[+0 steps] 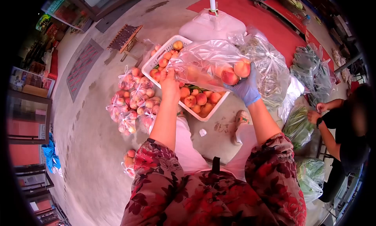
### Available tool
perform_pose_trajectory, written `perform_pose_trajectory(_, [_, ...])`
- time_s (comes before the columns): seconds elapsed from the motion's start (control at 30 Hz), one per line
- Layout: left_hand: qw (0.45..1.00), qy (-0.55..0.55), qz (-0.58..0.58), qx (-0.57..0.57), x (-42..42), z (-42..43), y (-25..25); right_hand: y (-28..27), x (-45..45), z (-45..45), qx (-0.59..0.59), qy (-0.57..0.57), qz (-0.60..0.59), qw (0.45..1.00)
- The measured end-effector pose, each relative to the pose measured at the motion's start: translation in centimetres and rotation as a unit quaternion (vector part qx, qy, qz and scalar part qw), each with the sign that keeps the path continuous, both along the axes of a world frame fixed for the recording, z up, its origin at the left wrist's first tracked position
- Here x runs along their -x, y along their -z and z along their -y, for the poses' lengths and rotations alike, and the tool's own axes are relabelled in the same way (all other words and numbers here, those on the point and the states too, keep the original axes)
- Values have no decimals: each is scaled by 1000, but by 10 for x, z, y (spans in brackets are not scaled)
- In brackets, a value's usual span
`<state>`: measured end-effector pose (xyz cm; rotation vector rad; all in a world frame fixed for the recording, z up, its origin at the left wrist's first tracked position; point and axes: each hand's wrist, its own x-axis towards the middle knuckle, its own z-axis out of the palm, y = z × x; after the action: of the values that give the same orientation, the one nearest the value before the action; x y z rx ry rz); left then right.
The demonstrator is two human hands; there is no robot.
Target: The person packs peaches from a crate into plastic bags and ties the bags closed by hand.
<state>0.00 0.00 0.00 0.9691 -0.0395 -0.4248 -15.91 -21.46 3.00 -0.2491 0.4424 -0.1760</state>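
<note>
My left hand (169,85), bare, pinches the edge of a clear plastic bag (207,51) stretched out above a white crate (161,50). In a blue glove, my right hand (249,89) is closed around peaches at the bag's other end. One peach (242,68) shows by the gloved fingers, with another peach (229,76) beside it. Whether these two lie fully inside the bag I cannot tell. Below the bag, the crate holds many loose peaches (200,99), some with green leaves among them; the bag hides part of the crate.
Several knotted bags of peaches (137,94) sit on the floor left of the crate. A white umbrella base (211,24) stands behind it. Bagged greens (299,126) line the right side, where another person (348,124) is. A small folding stool (124,38) stands back left.
</note>
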Motion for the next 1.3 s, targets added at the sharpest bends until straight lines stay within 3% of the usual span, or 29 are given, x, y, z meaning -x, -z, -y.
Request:
perform_pose_trajectory(0.07, [998,33,15,-56,-1,-9,0,-1,-1,-10,15,27,-26,999])
perform_pose_trajectory(0.17, [966,61,129,-216,23,17,1,32,-13,5,123,-1,-62,990])
perform_pose_trajectory(0.2, [953,53,183,-235,21,19,-1,31,-24,-9,210,10,-103,972])
perform_pose_trajectory(0.23, [937,90,187,-282,16,17,1,51,-31,-11,329,-53,-126,935])
perform_pose_trajectory(0.27, [918,130,183,-328,14,12,6,72,-33,-13,440,-117,-151,877])
perform_pose_trajectory(0.3, [897,168,179,-368,11,12,14,76,-32,-16,581,-167,-215,767])
perform_pose_trajectory(0.33, [858,148,231,-434,6,12,24,78,-33,-25,699,-211,-267,629])
perform_pose_trajectory(0.37, [831,217,222,-462,-2,5,32,81,-32,-34,790,-249,-308,469])
perform_pose_trajectory(0.47, [727,387,213,-525,-27,-16,12,75,-35,-47,831,-385,-292,275])
perform_pose_trajectory(0.6, [670,439,145,-580,-57,-32,36,75,-57,-56,836,-371,-332,231])
perform_pose_trajectory(0.7, [752,422,114,-493,-54,-36,70,89,-78,-51,844,-374,-335,190])
perform_pose_trajectory(0.77, [817,393,96,-412,-50,-36,99,128,-85,-42,837,-410,-317,175])
perform_pose_trajectory(0.8, [847,376,87,-367,-51,-33,112,153,-89,-36,815,-426,-328,217])
perform_pose_trajectory(0.9, [881,346,43,-320,-65,-32,143,159,-93,-40,899,-330,-260,123])
perform_pose_trajectory(1.0, [856,250,177,-417,-74,-32,164,86,-130,-26,839,-499,-130,174])
perform_pose_trajectory(1.07, [821,168,314,-446,-78,-32,189,67,-159,-23,857,-360,-115,350])
perform_pose_trajectory(1.1, [778,173,364,-481,-79,-32,190,65,-176,-25,849,-283,-102,434])
perform_pose_trajectory(1.17, [676,185,459,-546,-81,-30,187,82,-223,-29,838,-210,-93,495])
perform_pose_trajectory(1.2, [687,177,468,-526,-80,-31,194,102,-248,-30,824,-177,-77,533])
perform_pose_trajectory(1.27, [688,166,464,-532,-80,-29,198,174,-303,-26,896,-105,-96,420])
perform_pose_trajectory(1.3, [689,160,463,-535,-81,-29,197,196,-325,-27,909,-126,-99,386])
